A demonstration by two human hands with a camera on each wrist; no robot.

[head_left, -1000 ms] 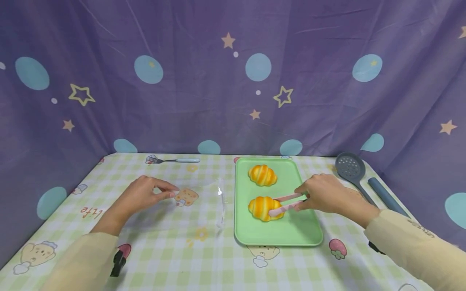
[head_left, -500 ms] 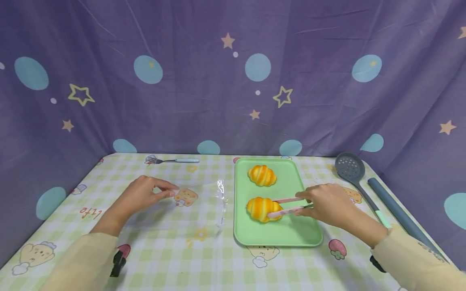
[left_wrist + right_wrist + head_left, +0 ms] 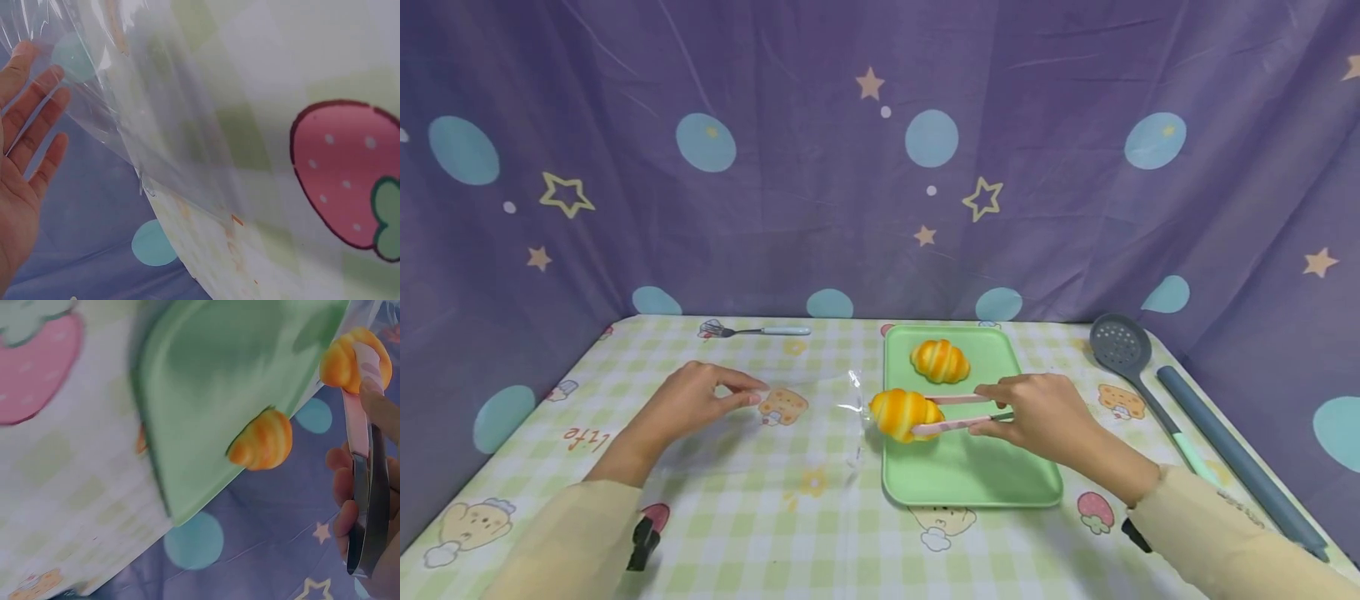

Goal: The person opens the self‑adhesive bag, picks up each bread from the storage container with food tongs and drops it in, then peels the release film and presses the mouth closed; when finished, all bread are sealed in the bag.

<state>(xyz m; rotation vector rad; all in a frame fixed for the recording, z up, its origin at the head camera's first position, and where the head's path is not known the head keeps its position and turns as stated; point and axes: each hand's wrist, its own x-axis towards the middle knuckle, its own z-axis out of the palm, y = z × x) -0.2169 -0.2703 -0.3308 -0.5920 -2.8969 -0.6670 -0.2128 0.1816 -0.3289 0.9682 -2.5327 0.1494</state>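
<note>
One roll, in tongs your right hand squeezes, likely goes toward your left hand, which seems to pinch faint plastic; next, hold that wide.

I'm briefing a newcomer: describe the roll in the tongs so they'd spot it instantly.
Find the green tray on the checked cloth. At its left edge is a striped yellow-orange roll. Unlike the second roll, farther back, it is pinched by pink-tipped tongs.
</note>
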